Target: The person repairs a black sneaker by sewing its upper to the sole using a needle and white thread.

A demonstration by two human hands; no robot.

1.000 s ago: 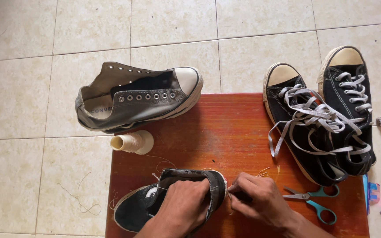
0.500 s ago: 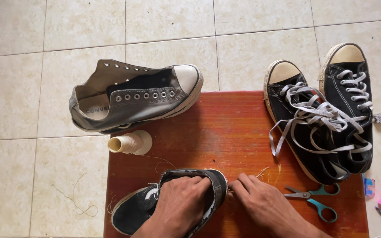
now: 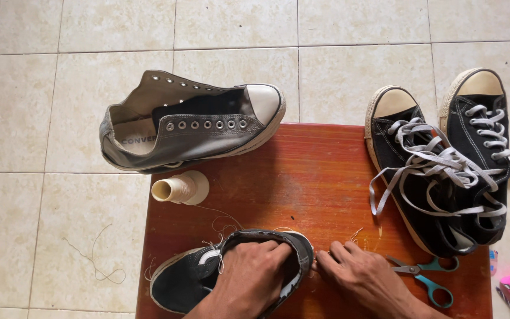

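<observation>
Head view: The black sneaker [image 3: 208, 277] lies on its side at the near edge of the red-brown worktop [image 3: 314, 177]. The left hand [image 3: 254, 277] is tucked into the shoe's opening, fingers curled over the collar and gripping it. The right hand [image 3: 368, 276] rests just beside the heel, its fingertips pinched together at the heel end, apparently on a thread or needle too fine to make out.

Procedure, as judged: hold the collar firmly against the worktop so the upper stays taut; draw each stitch straight outward and keep the thread free of tangles.

Orientation: the long axis runs roughly left to right, the toe at the left and slightly nearer, the heel toward the right hand.
</observation>
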